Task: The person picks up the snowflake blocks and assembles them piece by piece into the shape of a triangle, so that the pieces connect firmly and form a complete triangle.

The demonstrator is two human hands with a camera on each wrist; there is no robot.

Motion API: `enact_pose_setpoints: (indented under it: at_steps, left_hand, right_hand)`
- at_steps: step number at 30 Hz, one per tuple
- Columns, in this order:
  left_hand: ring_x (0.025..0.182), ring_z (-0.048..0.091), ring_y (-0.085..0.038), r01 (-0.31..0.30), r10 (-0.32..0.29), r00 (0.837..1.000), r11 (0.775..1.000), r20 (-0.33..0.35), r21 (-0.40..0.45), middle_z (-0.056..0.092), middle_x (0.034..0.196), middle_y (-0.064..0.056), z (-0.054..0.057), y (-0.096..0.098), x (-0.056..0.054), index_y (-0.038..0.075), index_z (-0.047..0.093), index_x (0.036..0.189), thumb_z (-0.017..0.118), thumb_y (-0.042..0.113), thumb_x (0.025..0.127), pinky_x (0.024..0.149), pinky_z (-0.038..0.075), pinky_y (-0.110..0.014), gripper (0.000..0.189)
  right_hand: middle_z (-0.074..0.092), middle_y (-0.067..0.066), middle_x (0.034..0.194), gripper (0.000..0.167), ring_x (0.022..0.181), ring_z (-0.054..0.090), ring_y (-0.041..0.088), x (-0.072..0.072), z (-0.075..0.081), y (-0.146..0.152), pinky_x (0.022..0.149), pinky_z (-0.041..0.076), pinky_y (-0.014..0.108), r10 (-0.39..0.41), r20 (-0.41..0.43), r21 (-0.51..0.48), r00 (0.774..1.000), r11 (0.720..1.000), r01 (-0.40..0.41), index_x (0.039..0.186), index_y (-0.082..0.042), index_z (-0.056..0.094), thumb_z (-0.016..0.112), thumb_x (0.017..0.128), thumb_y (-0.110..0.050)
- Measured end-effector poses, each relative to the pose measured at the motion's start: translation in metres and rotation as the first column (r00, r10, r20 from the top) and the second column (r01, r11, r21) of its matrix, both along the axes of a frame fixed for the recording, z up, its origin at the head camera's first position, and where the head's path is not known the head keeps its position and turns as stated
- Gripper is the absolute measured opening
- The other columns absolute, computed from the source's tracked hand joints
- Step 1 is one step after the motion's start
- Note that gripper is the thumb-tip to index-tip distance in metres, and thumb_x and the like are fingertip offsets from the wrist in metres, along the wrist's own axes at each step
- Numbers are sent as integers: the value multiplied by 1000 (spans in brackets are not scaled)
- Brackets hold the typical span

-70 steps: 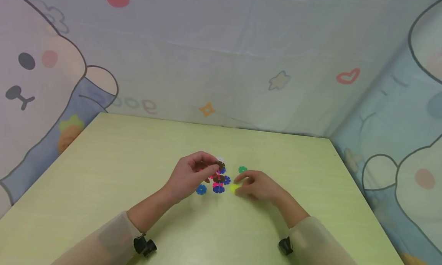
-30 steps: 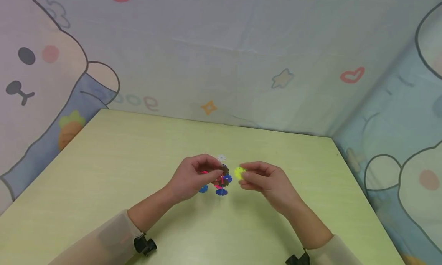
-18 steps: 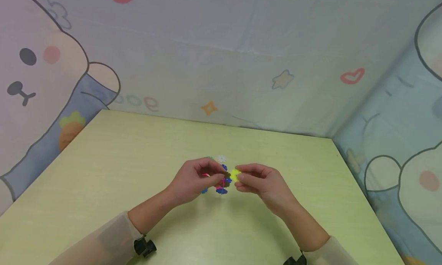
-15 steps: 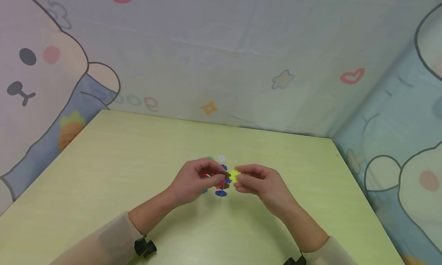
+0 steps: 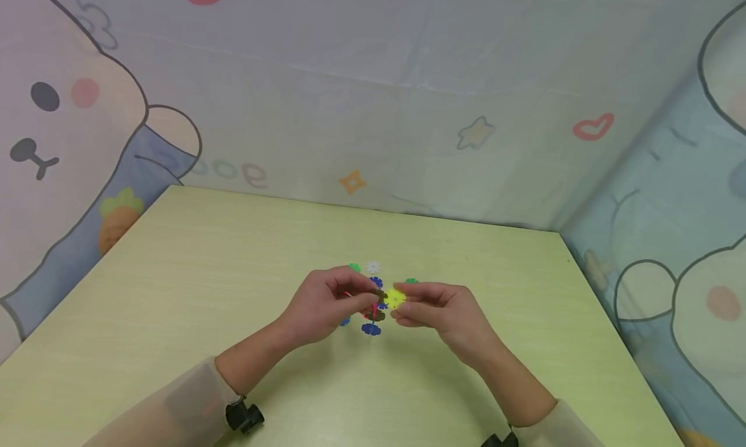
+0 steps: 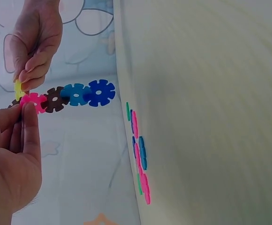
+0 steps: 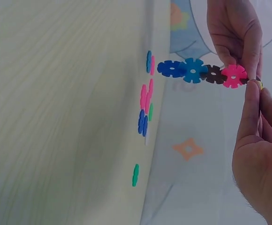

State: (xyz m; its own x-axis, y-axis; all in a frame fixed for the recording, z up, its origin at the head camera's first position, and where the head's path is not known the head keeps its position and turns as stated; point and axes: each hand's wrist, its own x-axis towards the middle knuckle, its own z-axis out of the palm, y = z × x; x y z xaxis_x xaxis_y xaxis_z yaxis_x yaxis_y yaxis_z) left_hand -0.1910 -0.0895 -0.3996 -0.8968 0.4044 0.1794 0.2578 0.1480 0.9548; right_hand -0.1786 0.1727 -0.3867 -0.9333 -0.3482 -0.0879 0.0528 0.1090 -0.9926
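My left hand [image 5: 320, 308] pinches a chain of interlocking snowflake discs near its top. In the left wrist view the chain runs through a dark blue disc [image 6: 99, 93], a lighter blue disc [image 6: 76, 95], a brown disc [image 6: 55, 99] and a pink disc [image 6: 34, 101]. Another brown disc [image 7: 244, 81] sits at the upper end, partly hidden by fingers. My right hand [image 5: 445, 311] holds a yellow snowflake disc [image 5: 395, 298] between thumb and fingers, its edge against that upper brown disc. Whether their slots are engaged, I cannot tell.
Loose discs lie on the pale table [image 5: 233, 240] behind the hands: a white one [image 5: 373, 267], a green one [image 5: 354, 267], another green one [image 5: 411, 280], plus several pink and blue ones partly covered. A printed cloth backdrop [image 5: 396, 110] stands at the table's far edge.
My right hand has lifted the yellow disc from the table and brought it left to the chain's upper brown disc. Lately the two have dipped slightly; the left hand keeps its grip.
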Motion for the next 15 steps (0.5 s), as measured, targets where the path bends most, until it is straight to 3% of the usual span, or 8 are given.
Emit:
enact_pose_setpoints:
  at_steps: [5,15]
  left_hand:
    - [88,84,-22,36,-36,999,999,-14,22,81,104,-9,-2,1,-2,8,83,114,79,12,102,91,66,-52,14]
    - [90,83,-18,30,-30,999,999,10,-20,83,103,-7,-9,1,-2,9,84,115,80,12,102,92,66,-51,14]
  right_hand:
    - [80,14,126,42,103,83,17,0,-1,1,98,65,38,11,-11,-2,1000,1000,-11,143,4,69,76,102,-7]
    - [80,17,126,45,103,84,17,-1,-10,-1,97,65,37,8,18,4,1000,1000,-8,144,8,66,76,103,-7]
